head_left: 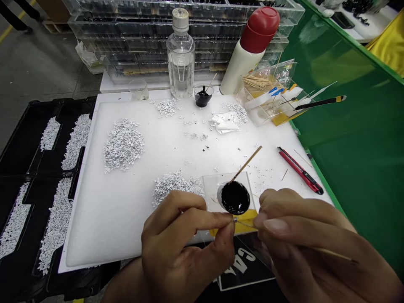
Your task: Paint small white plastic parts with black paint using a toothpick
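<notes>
Your left hand is pinching what looks like a tiny, fragile white plastic piece, fingertips clamped; your right hand is gripping a thin, light wooden stick, fingers together.

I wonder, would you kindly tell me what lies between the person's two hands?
In the head view, yellow tape on a clear plastic sheet lies between the left hand and the right hand.

We pinch a tiny white part in our left-hand grip, while our right-hand grip holds a thin wooden stick just beside it, near a small dish of black liquid on a clear plastic sheet.
</notes>
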Demonstrator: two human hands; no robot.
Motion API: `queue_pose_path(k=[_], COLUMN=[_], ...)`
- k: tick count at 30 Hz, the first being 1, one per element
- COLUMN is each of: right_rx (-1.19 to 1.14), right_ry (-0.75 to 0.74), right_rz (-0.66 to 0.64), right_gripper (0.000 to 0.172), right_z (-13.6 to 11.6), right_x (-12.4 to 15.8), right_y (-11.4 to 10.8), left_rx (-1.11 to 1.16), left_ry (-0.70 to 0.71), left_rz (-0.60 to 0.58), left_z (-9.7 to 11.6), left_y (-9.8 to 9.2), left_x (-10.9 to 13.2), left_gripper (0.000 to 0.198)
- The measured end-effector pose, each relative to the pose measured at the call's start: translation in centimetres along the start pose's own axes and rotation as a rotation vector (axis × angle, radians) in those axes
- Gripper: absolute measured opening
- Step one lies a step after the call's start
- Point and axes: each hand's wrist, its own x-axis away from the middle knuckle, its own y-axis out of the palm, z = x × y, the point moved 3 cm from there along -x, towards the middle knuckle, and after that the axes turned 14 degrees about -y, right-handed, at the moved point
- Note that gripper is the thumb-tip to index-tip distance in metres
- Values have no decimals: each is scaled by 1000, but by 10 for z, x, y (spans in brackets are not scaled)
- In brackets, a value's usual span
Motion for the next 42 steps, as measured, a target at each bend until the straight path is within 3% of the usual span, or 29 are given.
queue_pose_path(k=[4, 8, 14, 27, 31, 35, 42], right_rx=[21, 66, 26, 27, 37, 30, 75], right_ry=[13, -17, 11, 77, 162, 176, 63], right_rz=[20, -62, 7, 9, 14, 27, -38], right_gripper=[27, 22, 31, 26, 42, 45, 16], right_z=[-3, -3, -1, -3, -7, -5, 0], right_x=[1, 3, 0, 5, 19, 24, 21], right_y=[-1, -2, -3, -2, 1, 4, -1], left_rx=[5, 1, 16, -5, 7, 14, 17], left_ry=[-7, -5, -7, 6, -4, -11, -11], left_rz=[5, -2, -7, -24, -15, -9, -10], left_z=[-1, -1, -1, -1, -2, -2, -2], left_y=[0, -1, -2, -4, -2, -2, -3], left_x=[1, 1, 1, 1, 1, 1, 2], left_gripper=[30, 30, 31, 34, 34, 33, 32])
